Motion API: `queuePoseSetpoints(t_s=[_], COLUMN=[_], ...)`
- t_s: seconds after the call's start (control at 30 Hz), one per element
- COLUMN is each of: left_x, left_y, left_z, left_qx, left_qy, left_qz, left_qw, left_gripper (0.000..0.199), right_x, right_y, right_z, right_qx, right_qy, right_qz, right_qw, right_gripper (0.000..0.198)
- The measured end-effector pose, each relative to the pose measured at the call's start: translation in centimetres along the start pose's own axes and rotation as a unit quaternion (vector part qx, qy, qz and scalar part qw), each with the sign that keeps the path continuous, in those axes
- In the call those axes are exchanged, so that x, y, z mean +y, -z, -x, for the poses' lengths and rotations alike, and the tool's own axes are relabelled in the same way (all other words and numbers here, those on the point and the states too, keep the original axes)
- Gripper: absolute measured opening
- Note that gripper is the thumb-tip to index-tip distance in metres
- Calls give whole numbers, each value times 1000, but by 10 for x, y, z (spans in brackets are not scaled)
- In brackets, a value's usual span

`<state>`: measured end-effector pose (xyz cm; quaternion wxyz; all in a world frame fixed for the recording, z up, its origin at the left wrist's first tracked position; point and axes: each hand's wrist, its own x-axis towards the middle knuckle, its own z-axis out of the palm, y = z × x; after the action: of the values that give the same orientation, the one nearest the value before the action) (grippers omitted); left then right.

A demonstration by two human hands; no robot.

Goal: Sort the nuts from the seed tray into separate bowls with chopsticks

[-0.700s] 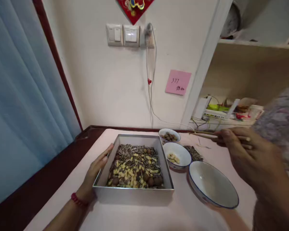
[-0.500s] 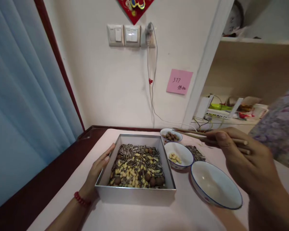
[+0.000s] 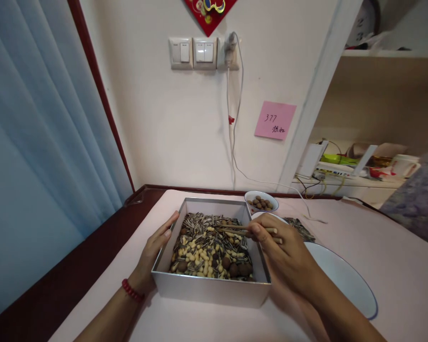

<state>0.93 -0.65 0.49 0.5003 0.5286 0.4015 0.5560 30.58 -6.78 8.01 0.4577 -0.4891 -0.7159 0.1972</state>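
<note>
Sorting of mixed seeds and nuts, head view. A square, open-topped white box (image 3: 212, 292) with a metallic rim stands at the lower centre of the frame on a pink tablecloth (image 3: 395, 256). Inside it, striped sunflower seeds (image 3: 199, 222) lie mainly in the far part, shelled-looking pale peanuts (image 3: 196, 256) gather toward the near left, and round brown nuts (image 3: 234, 270) of several sizes cluster chiefly at the near right.

The left hand (image 3: 153, 254), with a red beaded bracelet (image 3: 132, 291) at its wrist, lies along the left wall of the box; its fingers are extended, close together, and the thumb rests near the rim. The right hand (image 3: 283, 251), at the right wall, has its fingers clamped on a pair of wooden chopsticks (image 3: 238, 229). These slant leftward into the box, their tips over the sunflower seeds; whether they grip anything cannot be told.

Right of the box, a small bowl (image 3: 250, 195) of brown nuts stands farthest back. Before it, a second bowl (image 3: 276, 217) is largely hidden by the right hand, and beside this lies a separate pile of seeds (image 3: 299, 229). A large blue-rimmed bowl (image 3: 345, 275), partly covered by the forearm, occupies the lower right. A pink note (image 3: 275, 120) marked "377" adheres to the wall at upper right of centre.
</note>
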Motion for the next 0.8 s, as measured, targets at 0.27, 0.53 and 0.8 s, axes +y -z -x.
queuePoseSetpoints(t_s=[0.27, 0.53, 0.8], left_x=[0, 2, 4], left_y=[1, 0, -2], left_z=[1, 1, 1], left_qx=[-7, -6, 2], left_qy=[3, -1, 8], left_qz=[5, 3, 3], left_qw=[1000, 1000, 1000], left_gripper=[50, 52, 56], right_x=[12, 8, -4], right_y=[-13, 0, 59], right_z=[-5, -1, 6], right_qx=[17, 55, 212], right_qy=[8, 2, 36], right_qz=[-4, -21, 14], right_qw=[1000, 998, 977], right_gripper=[37, 39, 29])
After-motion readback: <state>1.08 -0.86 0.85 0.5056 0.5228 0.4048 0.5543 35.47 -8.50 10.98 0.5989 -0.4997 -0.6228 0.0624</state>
